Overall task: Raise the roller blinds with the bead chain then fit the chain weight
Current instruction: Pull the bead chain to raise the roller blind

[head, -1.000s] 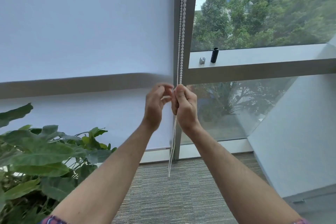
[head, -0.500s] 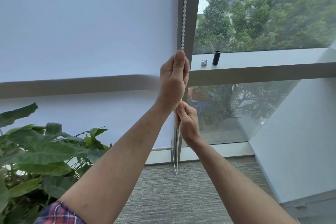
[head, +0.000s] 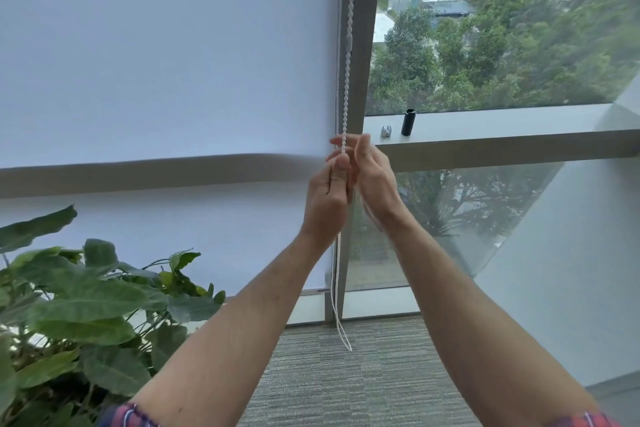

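Note:
The white roller blind point(head: 166, 55) covers the left window pane, and its bottom bar point(head: 311, 290) hangs just above the floor. The bead chain point(head: 347, 80) runs down the grey window post, its loop ending near the carpet point(head: 346, 345). My left hand point(head: 329, 198) is closed on the chain at sill height, thumb on top. My right hand point(head: 375, 180) is right beside it, slightly higher, fingers spread around the chain without a clear grip. A black cylindrical chain weight point(head: 408, 122) and a small metal piece point(head: 386, 131) stand on the sill point(head: 502, 135).
A large leafy plant point(head: 79, 305) fills the lower left, close to my left forearm. A slanted pale wall point(head: 571, 270) closes off the right side. Grey carpet point(head: 346, 385) lies below, and trees and buildings show through the right pane.
My left hand has come down the chain from above sill level to beside my right hand. My right hand has risen and spread its fingers. The view has tilted slightly upward.

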`<state>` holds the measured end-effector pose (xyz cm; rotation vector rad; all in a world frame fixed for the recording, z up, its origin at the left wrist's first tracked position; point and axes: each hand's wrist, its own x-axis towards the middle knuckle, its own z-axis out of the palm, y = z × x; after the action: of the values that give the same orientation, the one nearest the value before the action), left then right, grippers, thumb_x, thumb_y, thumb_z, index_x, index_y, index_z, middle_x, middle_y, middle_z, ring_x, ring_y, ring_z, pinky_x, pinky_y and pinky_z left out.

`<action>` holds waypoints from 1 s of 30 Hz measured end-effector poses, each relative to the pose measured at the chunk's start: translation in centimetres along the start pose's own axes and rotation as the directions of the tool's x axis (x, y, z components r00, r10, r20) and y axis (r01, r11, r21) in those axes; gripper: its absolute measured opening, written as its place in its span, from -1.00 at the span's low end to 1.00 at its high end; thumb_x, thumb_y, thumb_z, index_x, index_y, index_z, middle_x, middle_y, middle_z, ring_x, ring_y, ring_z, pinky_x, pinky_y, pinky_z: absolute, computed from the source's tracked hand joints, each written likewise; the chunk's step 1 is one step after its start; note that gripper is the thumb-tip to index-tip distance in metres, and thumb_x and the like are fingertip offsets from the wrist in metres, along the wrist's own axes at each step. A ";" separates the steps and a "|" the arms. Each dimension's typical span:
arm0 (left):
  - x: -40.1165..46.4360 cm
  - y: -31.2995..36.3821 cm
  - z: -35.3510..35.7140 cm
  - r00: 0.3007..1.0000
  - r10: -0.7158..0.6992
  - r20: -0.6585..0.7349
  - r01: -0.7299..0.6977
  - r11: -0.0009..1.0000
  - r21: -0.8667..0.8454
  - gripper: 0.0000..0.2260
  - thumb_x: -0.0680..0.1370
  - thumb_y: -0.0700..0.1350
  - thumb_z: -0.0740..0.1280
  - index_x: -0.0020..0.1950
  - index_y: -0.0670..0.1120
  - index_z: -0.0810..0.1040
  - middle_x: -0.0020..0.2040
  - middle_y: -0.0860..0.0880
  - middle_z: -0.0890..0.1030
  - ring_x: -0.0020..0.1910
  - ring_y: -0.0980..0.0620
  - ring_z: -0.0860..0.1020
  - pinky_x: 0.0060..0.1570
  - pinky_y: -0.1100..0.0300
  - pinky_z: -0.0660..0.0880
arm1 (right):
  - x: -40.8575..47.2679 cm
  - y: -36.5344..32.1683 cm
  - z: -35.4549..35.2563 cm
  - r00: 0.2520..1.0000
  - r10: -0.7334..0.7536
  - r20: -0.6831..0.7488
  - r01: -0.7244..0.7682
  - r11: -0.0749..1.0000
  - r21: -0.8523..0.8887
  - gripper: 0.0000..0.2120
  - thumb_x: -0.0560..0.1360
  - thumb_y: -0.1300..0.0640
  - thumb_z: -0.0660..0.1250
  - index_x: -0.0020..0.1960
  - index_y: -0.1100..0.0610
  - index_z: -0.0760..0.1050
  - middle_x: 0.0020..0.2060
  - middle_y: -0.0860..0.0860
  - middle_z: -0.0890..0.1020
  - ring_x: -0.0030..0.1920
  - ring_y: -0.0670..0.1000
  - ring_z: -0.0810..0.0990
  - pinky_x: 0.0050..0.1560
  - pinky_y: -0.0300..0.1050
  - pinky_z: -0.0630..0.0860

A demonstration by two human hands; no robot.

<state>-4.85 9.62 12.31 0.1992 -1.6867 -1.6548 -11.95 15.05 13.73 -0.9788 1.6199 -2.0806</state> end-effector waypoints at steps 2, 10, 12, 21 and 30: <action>-0.8 -1.2 -0.1 1.000 -0.030 0.002 0.030 0.999 0.041 -0.62 0.65 0.01 0.09 -0.36 0.09 0.42 -0.50 0.12 0.32 -0.51 0.09 0.25 -0.49 0.14 0.19 | 0.6 -1.7 0.7 0.999 -0.030 0.044 0.026 0.996 0.086 -0.54 0.65 -0.13 0.02 0.16 0.16 0.55 -0.17 0.12 0.63 -0.18 0.10 0.61 -0.12 -0.01 0.55; -4.4 -6.0 -1.5 0.981 -0.191 0.027 0.187 0.977 0.104 -0.60 0.66 -0.03 0.09 -0.40 0.07 0.33 -0.53 0.12 0.28 -0.56 0.15 0.21 -0.55 0.27 0.17 | 0.7 -2.7 3.2 0.996 -0.081 -0.036 0.085 0.990 0.117 -0.57 0.67 -0.06 0.00 -0.28 0.06 0.40 -0.53 -0.13 0.31 -0.54 -0.13 0.21 -0.54 -0.28 0.14; -4.7 -6.4 -1.6 0.976 -0.216 0.034 0.211 0.971 0.116 -0.60 0.66 -0.07 0.09 -0.40 0.07 0.33 -0.54 0.11 0.30 -0.57 0.17 0.22 -0.56 0.29 0.17 | 0.2 -1.5 3.7 0.980 -0.157 -0.118 0.159 0.987 0.006 -0.57 0.67 -0.04 0.02 -0.34 0.04 0.32 -0.54 -0.10 0.31 -0.54 -0.10 0.23 -0.52 -0.24 0.18; -4.9 -6.7 -3.0 0.920 -0.342 0.190 0.335 0.940 0.067 -0.56 0.67 0.08 0.06 -0.31 0.01 0.55 -0.43 -0.09 0.41 -0.47 0.02 0.38 -0.43 0.15 0.34 | -0.9 1.5 2.2 0.953 -0.219 -0.208 0.177 0.963 -0.203 -0.62 0.66 -0.08 0.06 -0.32 -0.08 0.32 -0.51 -0.17 0.33 -0.50 -0.10 0.26 -0.45 -0.21 0.23; 0.0 -1.7 -3.4 0.989 -0.148 0.025 0.147 0.988 0.043 -0.50 0.63 0.14 0.03 0.07 -0.15 0.64 -0.03 -0.23 0.68 -0.01 -0.22 0.64 0.02 -0.15 0.53 | -3.7 4.3 2.3 0.965 -0.193 -0.179 0.145 0.958 -0.248 -0.59 0.68 0.16 0.07 -0.20 -0.22 0.48 -0.38 -0.30 0.56 -0.38 -0.26 0.51 -0.31 -0.41 0.40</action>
<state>-3.45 6.63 10.39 0.3289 -1.7641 -1.7388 -8.39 14.44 8.77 -1.0428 1.9837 -2.1990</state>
